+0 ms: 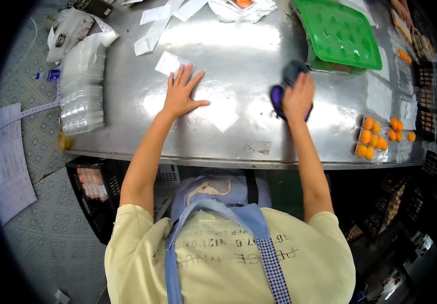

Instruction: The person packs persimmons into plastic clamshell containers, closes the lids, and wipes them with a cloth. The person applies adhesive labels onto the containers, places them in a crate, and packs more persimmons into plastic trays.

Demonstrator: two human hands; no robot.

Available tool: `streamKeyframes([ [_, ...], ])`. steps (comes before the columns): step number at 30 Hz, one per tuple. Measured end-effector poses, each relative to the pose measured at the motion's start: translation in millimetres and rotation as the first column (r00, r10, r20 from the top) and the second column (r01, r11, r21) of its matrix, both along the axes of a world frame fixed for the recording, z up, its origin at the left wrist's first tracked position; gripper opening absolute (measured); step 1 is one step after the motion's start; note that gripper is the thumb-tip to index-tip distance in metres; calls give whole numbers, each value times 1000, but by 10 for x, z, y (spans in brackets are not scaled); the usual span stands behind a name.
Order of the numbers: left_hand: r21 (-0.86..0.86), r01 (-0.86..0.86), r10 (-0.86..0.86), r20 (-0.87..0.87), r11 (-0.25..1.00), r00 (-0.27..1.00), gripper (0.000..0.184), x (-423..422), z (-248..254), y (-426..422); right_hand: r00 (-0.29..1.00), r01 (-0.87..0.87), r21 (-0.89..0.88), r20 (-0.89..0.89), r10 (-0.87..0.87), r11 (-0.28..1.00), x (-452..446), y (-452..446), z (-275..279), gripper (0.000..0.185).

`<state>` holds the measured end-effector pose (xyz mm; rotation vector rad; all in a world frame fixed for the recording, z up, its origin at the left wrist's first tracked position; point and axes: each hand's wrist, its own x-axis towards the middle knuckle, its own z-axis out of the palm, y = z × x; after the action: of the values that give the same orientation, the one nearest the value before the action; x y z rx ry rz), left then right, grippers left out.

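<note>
Across the metal tabletop (259, 133), as the head view looks down past my yellow shirt, both of my bare hands reach forward. My left hand (180, 96) is spread with its fingers released, palm down, fingertips at a white printed slip (169, 63). A white label (224, 120) lies just beside that thumb, towards me. My right hand (299, 97) is over a dark-and-purple item (277, 95), touching it; blur hides its exact form, and I cannot tell whether those fingers grip it or only press on it. It sits on the metal near the green-lidded container (342, 33), on the side towards my left. To the far left stand stacked clear plastic trays (83, 83), with a yellow tape roll (64, 141) at the table's corner. Near the front edge on my right, a clear tray holds orange fruit (366, 137).
</note>
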<state>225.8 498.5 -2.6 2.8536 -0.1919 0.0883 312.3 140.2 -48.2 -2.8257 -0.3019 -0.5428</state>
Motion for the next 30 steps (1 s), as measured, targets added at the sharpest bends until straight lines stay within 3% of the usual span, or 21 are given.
streamKeyframes([
  [4, -183, -63, 77, 74, 981, 994, 68, -70, -187, 160, 990, -137, 133, -12, 139, 982, 138, 1244, 5, 55],
  [6, -164, -109, 137, 171, 980, 976, 60, -199, -255, 208, 926, -159, 362, -269, 266, 919, 44, 1662, 228, 52],
  [7, -132, -118, 140, 167, 984, 976, 59, -271, -239, 243, 951, -258, 229, -108, 288, 938, -50, 1858, 20, 52],
  [8, -126, -138, 152, 112, 982, 982, 58, -347, -286, 326, 931, -330, 286, -59, 360, 900, -226, 1968, -78, 52],
  [11, -90, -68, 73, 50, 994, 996, 55, -409, -224, 519, 786, -579, 275, -63, 615, 768, -662, 1560, 25, 51],
  [12, -97, -63, 67, 32, 993, 997, 55, -394, -206, 558, 839, -534, 114, -50, 541, 838, -695, 1271, 4, 48],
  [13, -106, -62, 64, 16, 992, 998, 55, -381, -194, 583, 865, -457, 54, -205, 457, 888, -616, 941, 170, 54],
  [14, -115, -67, 68, -1, 991, 998, 54, -387, -195, 586, 871, -252, 258, -360, 334, 933, -553, 582, 385, 51],
  [15, -116, -62, 63, 5, 991, 998, 54, -401, -197, 587, 936, -165, 154, -286, 204, 974, -538, 222, 478, 50],
  [16, -112, -55, 57, 12, 992, 998, 53, -400, -203, 590, 999, -28, 74, -29, 30, 997, -594, -153, 468, 42],
  [17, -107, -44, 47, 23, 993, 999, 53, -395, -206, 606, 994, 110, 126, 8, -112, 986, -620, -596, 313, 48],
  [18, -126, -33, 37, 27, 991, 999, 50, -391, -203, 624, 962, 270, 43, 17, -271, 962, -692, -972, 245, 47],
  [19, -144, -24, 29, 31, 989, 999, 48, -388, -196, 641, 944, 327, 80, -63, -322, 942, -797, -1329, 197, 44],
  [21, -231, -35, 44, 34, 972, 998, 43, -381, -145, 653, 814, 579, -77, -14, -581, 812, -1114, -1536, 158, 44],
  [23, -367, -69, 81, 17, 928, 997, 38, -393, -83, 599, 768, 607, -139, -147, -623, 782, -1326, -1403, 168, 42],
  [26, -716, -117, 38, -125, 688, 991, 31, -547, 261, 122, 796, 558, -114, -204, -569, 822, -1478, -546, 370, 39],
  [28, -831, -222, -161, -346, 511, 924, 32, -706, 303, -159, 854, 477, 101, -288, -433, 873, -1627, 81, 435, 32],
  [29, -850, -316, -309, -462, 422, 831, 38, -784, 400, -310, 821, 509, 282, -441, -362, 813, -1699, 379, 503, 33],
  [30, -796, -495, -438, -605, 348, 665, 52, -887, 538, -450, 868, 489, 560, -392, -307, 669, -1806, 664, 461, 32],
])
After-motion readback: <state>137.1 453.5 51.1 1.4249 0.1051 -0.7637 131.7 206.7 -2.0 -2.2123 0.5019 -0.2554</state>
